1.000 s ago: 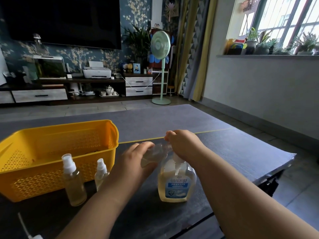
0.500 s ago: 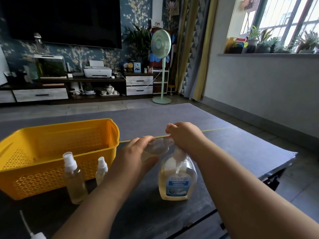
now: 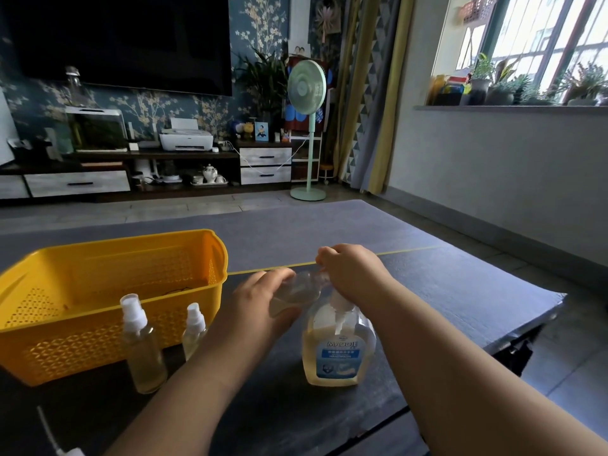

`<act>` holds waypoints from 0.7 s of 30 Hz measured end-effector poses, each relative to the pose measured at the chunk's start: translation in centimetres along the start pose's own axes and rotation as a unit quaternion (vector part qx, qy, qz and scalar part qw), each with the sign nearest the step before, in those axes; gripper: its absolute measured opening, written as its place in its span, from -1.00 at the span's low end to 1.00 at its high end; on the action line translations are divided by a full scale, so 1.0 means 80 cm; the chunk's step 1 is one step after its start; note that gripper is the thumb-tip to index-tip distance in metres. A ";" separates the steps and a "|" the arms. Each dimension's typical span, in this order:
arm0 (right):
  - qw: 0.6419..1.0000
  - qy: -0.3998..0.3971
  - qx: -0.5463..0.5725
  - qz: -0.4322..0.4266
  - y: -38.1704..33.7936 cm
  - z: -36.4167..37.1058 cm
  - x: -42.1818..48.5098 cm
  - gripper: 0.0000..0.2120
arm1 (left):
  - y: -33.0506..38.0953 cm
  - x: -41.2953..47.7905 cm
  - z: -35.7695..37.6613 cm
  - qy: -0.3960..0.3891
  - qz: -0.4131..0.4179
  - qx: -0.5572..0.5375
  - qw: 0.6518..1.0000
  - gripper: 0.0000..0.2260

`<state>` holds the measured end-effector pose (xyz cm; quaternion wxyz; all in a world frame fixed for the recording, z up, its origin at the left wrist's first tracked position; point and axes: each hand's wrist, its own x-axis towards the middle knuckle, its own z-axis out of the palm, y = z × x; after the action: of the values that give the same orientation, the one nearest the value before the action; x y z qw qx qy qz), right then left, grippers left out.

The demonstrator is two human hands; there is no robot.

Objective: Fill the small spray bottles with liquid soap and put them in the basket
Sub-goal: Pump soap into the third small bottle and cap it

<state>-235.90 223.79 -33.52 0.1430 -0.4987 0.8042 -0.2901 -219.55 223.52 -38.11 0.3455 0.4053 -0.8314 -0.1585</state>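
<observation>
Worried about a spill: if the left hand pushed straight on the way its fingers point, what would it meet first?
Probably the right hand, which grips the white pump of the large clear soap dispenser; the small clear bottle that the left hand holds would touch first.

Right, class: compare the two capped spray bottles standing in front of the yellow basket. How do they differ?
The taller spray bottle is also wider than the shorter spray bottle and stands nearer the camera. The taller shows whole; the shorter is partly hidden by the left forearm. Both stand upright, clear, white-capped, holding yellowish liquid.
</observation>
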 end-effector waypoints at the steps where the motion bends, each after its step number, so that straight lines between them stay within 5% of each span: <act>1: 1.000 0.003 0.001 -0.005 -0.002 -0.003 0.001 -0.65 | 0.000 0.001 0.000 0.002 0.005 -0.003 1.000 -0.59; 21: 1.000 0.009 0.016 -0.007 0.009 0.010 0.003 -0.67 | 0.005 -0.001 -0.001 -0.006 -0.009 0.028 1.000 -0.58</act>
<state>-236.11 223.55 -34.55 0.1413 -0.4995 0.7970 -0.3088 -219.65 223.83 -37.87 0.3274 0.4213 -0.8340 -0.1403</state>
